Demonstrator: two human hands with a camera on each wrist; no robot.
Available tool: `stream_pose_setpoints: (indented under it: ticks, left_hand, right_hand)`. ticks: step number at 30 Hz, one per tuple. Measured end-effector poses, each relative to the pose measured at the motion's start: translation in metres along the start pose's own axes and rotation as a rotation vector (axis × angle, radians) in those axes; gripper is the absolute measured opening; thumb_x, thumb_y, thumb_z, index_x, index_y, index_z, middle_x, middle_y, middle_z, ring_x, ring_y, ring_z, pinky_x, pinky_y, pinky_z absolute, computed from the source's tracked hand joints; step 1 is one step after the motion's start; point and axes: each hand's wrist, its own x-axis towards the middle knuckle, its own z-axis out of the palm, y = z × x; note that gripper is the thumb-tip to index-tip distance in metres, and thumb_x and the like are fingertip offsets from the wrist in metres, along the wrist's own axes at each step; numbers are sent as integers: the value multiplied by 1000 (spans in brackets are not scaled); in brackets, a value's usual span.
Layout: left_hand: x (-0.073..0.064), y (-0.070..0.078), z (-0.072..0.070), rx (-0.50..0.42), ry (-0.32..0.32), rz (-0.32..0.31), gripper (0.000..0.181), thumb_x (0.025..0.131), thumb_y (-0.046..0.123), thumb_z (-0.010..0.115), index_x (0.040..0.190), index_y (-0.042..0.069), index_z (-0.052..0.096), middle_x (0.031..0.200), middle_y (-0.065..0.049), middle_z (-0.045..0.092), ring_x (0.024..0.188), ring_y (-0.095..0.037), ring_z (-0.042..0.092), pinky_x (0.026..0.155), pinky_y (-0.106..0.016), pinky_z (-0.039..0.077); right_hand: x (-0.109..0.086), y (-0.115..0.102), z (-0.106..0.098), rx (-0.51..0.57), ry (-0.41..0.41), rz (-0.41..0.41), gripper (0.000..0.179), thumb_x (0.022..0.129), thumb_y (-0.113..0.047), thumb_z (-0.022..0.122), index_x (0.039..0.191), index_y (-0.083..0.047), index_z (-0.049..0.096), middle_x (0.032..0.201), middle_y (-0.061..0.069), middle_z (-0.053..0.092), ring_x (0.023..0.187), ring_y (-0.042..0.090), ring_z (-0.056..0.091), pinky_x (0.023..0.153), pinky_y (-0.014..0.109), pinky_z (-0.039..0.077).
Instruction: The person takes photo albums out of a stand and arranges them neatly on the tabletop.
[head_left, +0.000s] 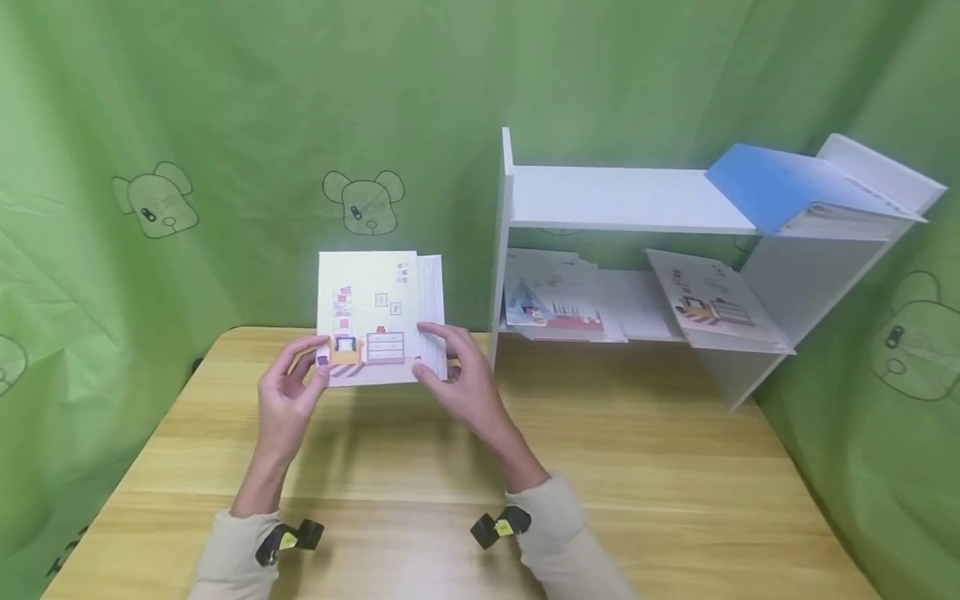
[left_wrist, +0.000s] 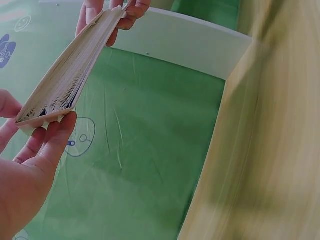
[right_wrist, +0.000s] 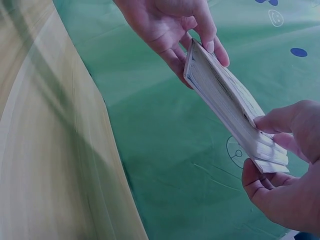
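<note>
Square picture book held up between two hands, beside the shelf

The step in hand looks like holding and squaring up a thick, square, white paper book with a pastel room scene on its cover. It is lifted off the pale wood-grain table, to the left of the white two-tier shelf unit and apart from it.

The bare left hand pinches the book's side farther from the shelf unit, thumb in front and fingers behind. The bare right hand pinches the side nearer the shelf unit, where a strip of pages juts past the cover (those leaves look slightly uneven).

So the book lies directly between the hands, touching both. The next move, I judge, calls for a firm hold on that loose page side, so the leaves don't splay.

On the shelf unit's lower tier lie similar white illustrated books; on its upper tier, at the right end, rests a blue-covered binder.
</note>
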Motion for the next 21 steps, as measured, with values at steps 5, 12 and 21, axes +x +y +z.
stream_pose_setpoints:
  ticks: [5, 12, 21]
  left_hand:
    - [1, -1, -6, 13, 5, -3, 39, 85, -18, 50, 123, -13, 50, 128, -23, 45, 115, -33, 51, 90, -32, 52]
    - [1, -4, -12, 20, 13, -21, 38, 86, -16, 51, 123, -12, 50, 129, -22, 45, 115, -32, 51, 89, -32, 52]
    - [1, -11, -20, 7, 21, -41, 38, 85, -18, 50, 123, -13, 49, 130, -23, 43, 113, -31, 52, 87, -30, 54]
  right_hand:
    - [2, 2, 7, 11, -1, 5, 51, 83, -10, 71, 130, -21, 55, 121, 3, 51, 96, 20, 58, 74, 29, 58]
    - [5, 6, 14, 29, -12, 25, 52, 82, -9, 72, 130, -20, 56, 119, 3, 52, 97, 23, 57, 75, 29, 58]
    - [9, 14, 22, 14, -28, 44, 50, 83, -12, 71, 130, -21, 56, 119, 2, 52, 98, 22, 57, 74, 24, 57]
